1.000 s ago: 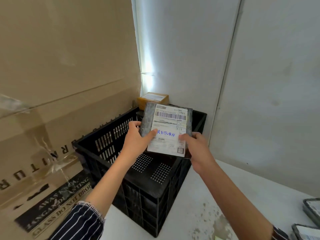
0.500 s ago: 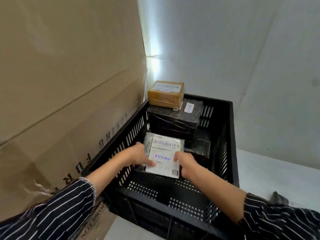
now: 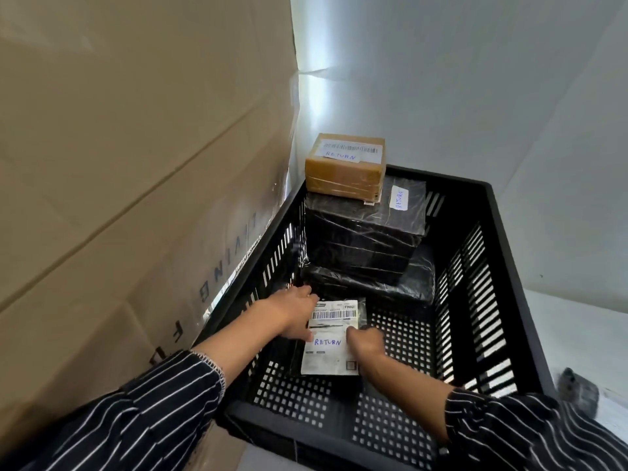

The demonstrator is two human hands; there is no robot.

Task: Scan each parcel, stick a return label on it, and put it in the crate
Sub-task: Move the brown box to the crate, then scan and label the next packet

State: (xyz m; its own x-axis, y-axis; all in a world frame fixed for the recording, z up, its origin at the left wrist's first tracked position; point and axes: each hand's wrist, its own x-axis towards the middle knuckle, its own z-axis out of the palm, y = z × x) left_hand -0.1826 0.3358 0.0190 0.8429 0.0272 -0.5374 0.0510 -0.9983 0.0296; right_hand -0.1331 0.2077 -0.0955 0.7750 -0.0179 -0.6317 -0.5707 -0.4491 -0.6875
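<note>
**Black plastic crate [image 3: 503,232]: flat parcel [image 3: 334,363] held at floor level**

Black perforated walls and floor were noted on the crate, which was placed on a white worktop [image 3: 577,334], with a large cardboard box [image 3: 136,164] just beside its left wall. The flat parcel was held inside the crate, near the left wall and toward the near edge, low over the floor. Whether it was resting on the floor could not be determined. Its top face was covered by a white shipping sheet, on which a return label [image 3: 328,342] marked "RETURN" by hand was seen. The left hand [image 3: 292,312] was clamped on the parcel's left edge, with the thumb laid on top. The right hand [image 3: 365,341] was curled round the parcel's right edge. A stack of black-wrapped parcels [image 3: 367,239] was located in the far-left corner of the crate. A brown taped parcel [image 3: 343,175] was placed on top of the stack. Both forearms were covered by striped sleeves.
</note>
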